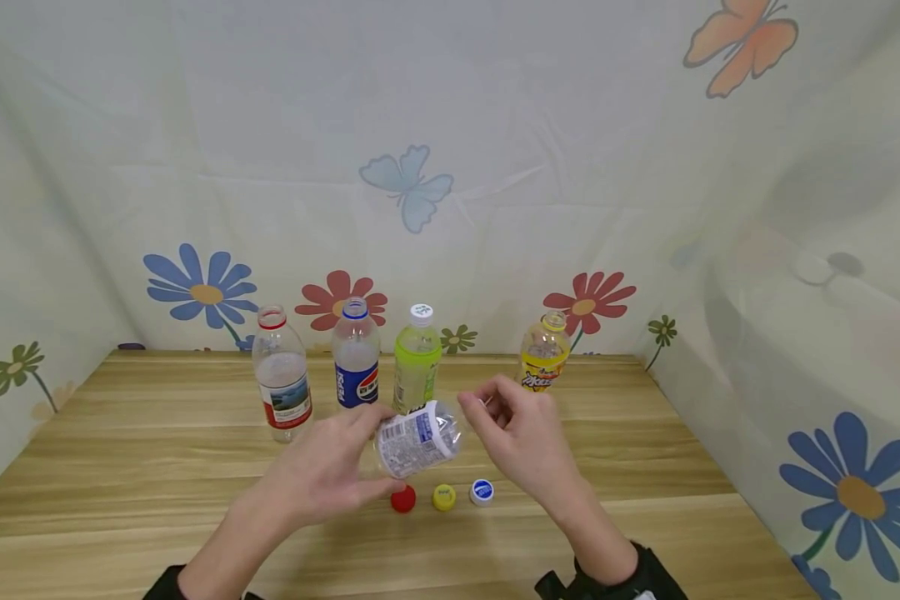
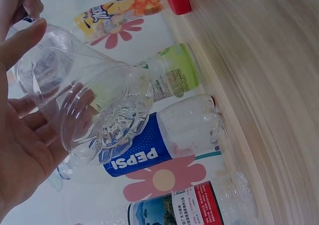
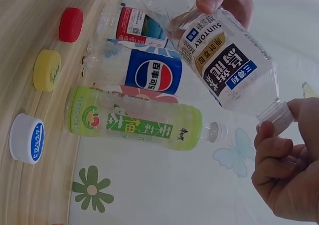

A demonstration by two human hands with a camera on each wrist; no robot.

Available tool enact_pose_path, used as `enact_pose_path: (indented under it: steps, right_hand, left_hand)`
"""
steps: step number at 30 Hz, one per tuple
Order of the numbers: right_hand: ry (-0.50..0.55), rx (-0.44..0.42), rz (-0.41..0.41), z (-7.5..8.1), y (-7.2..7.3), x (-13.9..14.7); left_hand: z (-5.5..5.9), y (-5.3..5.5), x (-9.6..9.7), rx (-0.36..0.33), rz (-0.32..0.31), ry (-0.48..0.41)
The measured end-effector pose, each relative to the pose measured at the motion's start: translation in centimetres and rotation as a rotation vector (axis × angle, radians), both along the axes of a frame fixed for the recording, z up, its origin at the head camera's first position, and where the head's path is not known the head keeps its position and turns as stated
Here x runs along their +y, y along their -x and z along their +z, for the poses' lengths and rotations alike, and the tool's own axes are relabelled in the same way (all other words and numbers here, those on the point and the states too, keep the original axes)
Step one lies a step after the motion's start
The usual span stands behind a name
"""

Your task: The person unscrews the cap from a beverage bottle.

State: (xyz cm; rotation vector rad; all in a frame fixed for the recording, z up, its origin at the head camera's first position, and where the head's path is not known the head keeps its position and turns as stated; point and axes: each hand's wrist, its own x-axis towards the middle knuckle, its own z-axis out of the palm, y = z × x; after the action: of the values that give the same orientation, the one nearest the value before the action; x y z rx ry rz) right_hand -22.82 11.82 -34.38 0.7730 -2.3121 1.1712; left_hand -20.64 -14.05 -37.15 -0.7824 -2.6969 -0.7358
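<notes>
A clear plastic bottle (image 1: 416, 442) with a white Suntory label lies tilted in the air above the table, gripped around its body by my left hand (image 1: 318, 475). Its neck points right, towards my right hand (image 1: 523, 433). The right wrist view shows that hand's thumb and finger pinching a pale cap (image 3: 281, 118) at the bottle's mouth. Whether the cap is threaded on cannot be told. Below the bottle, a red cap (image 1: 402, 500), a yellow cap (image 1: 444, 497) and a white cap with a blue top (image 1: 482, 492) sit in a row on the table.
Along the back of the wooden table (image 1: 157, 467) stand a red-labelled bottle (image 1: 285, 400), a Pepsi bottle (image 1: 356, 375) and a yellow-labelled bottle (image 1: 544, 362), all uncapped. Between them is a green-labelled bottle (image 1: 417, 358) with a white cap. A patterned cloth (image 1: 532, 167) hangs behind.
</notes>
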Motion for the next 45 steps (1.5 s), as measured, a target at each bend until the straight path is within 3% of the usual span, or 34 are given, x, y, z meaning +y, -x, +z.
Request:
enact_pose_path:
  steps: [16, 28, 35, 45]
  right_hand:
    - [0.003, 0.030, -0.004, -0.31, 0.11, 0.12]
    - [-0.021, 0.006, -0.055, -0.47, 0.12, 0.18]
    - [0.011, 0.008, -0.006, -0.26, 0.18, 0.32]
    - [0.030, 0.008, 0.042, -0.04, 0.02, 0.49]
  left_hand:
    - [-0.02, -0.36, 0.28, -0.086, -0.041, -0.005]
    - [0.17, -0.51, 0.39, -0.056, -0.053, 0.040]
    - [0.25, -0.56, 0.42, -0.135, -0.094, 0.036]
    - [0.03, -0.52, 0.39, -0.207, -0.170, -0.059]
